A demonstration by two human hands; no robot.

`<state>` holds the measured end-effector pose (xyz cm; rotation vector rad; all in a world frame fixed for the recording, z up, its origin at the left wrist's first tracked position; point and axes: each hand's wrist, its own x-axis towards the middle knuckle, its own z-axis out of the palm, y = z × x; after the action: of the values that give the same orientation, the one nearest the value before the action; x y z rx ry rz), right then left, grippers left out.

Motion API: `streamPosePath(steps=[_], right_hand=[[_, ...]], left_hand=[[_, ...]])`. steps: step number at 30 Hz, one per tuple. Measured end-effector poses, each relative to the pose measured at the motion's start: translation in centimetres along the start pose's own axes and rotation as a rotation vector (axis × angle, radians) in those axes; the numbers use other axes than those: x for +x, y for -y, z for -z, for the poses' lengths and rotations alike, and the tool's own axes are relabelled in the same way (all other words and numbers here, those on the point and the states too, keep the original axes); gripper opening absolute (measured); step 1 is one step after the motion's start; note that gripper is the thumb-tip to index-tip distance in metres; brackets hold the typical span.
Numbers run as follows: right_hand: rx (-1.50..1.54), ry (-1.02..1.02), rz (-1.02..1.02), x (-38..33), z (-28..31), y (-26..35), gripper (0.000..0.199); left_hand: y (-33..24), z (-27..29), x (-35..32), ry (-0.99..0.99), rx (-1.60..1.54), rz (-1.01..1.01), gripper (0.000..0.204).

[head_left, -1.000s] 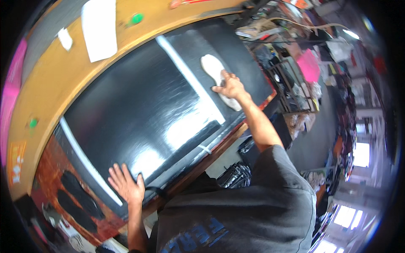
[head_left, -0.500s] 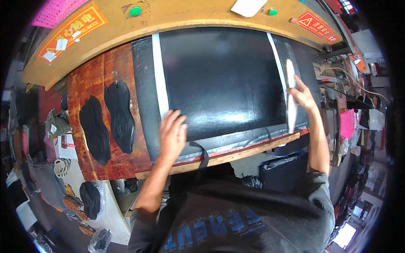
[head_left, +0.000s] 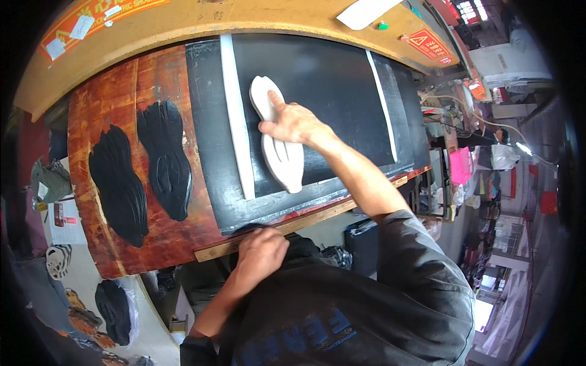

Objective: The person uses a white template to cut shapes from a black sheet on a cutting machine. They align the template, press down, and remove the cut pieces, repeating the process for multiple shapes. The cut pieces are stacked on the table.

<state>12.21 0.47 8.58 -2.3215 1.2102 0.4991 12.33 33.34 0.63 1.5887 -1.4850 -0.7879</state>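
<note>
Resting nearest the body, the left hand [head_left: 261, 250] lies curled over the front edge of the black rubber mat [head_left: 317, 85], where the mat meets the wooden lip of the workbench [head_left: 152, 238]; its fingers are bent together on that edge, though whether they actually pinch the mat cannot be told from this angle. Beyond it, the right hand [head_left: 292, 124] reaches out over the mat and presses flat on a white shoe sole [head_left: 278, 137], fingers together and stretched along the sole's length, not closed around it. That sole lies lengthwise on the dark mat, just right of a white strip [head_left: 237, 116] that runs from the back of the mat to its front. A second white strip [head_left: 381, 104] crosses the mat farther to the right, well apart from the sole. To the left of the mat, on the bare reddish wood of the bench, two black shoe soles [head_left: 140, 171] lie side by side. Farthest off, the yellow machine housing [head_left: 201, 21] curves along the back of the bench, with a green button [head_left: 383, 25] set in it.
</note>
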Motion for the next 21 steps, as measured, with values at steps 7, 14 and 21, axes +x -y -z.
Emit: streamPosePath(steps=[7,14,21], right_hand=[[-0.152,-0.082,-0.108,0.6,-2.7,3.1,0.105],[-0.111,-0.11,-0.066,0.9,-3.1,2.1,0.107],[-0.117,-0.172,-0.001,1.3,-3.9,1.1,0.103]], left_hand=[[2.7,3.9,6.4,-0.195,0.143,0.444,0.047],[5.6,4.0,8.6,-0.018,0.257,0.495,0.055],[7.8,4.4,9.2,0.169,0.132,0.621,0.057]])
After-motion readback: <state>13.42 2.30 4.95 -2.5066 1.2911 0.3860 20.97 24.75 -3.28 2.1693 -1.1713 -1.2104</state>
